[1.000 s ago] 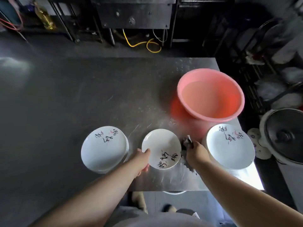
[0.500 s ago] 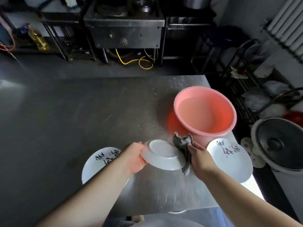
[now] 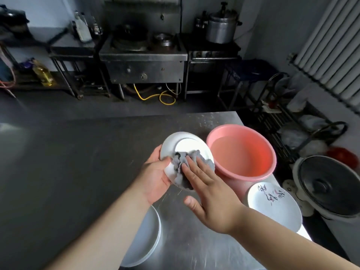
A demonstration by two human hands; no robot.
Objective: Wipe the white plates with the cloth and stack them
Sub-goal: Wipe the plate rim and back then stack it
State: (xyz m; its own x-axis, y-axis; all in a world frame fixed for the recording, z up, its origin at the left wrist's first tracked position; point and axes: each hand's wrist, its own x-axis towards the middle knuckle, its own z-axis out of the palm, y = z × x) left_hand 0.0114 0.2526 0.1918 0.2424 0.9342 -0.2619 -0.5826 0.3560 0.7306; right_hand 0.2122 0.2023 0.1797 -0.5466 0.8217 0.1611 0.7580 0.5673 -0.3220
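Observation:
My left hand (image 3: 155, 179) grips a white plate (image 3: 183, 146) by its near-left rim and holds it tilted above the steel table, its underside turned toward me. A grey cloth (image 3: 183, 168) lies on that underside. My right hand (image 3: 206, 191) presses the cloth flat against the plate with straight fingers. A stack of white plates (image 3: 145, 238) sits on the table under my left forearm, partly hidden. Another white plate with dark painted characters (image 3: 274, 209) lies at the right, near the table edge.
A pink basin (image 3: 241, 152) holding water stands on the steel table (image 3: 78, 172) just right of the held plate. A rice cooker with a dark lid (image 3: 327, 186) sits beyond the table's right edge. Stoves and racks line the back wall.
The plate has been lifted off the table and flipped underside up. My right hand went from gripping the cloth beside the plate to pressing it flat on the underside. The view tilted upward.

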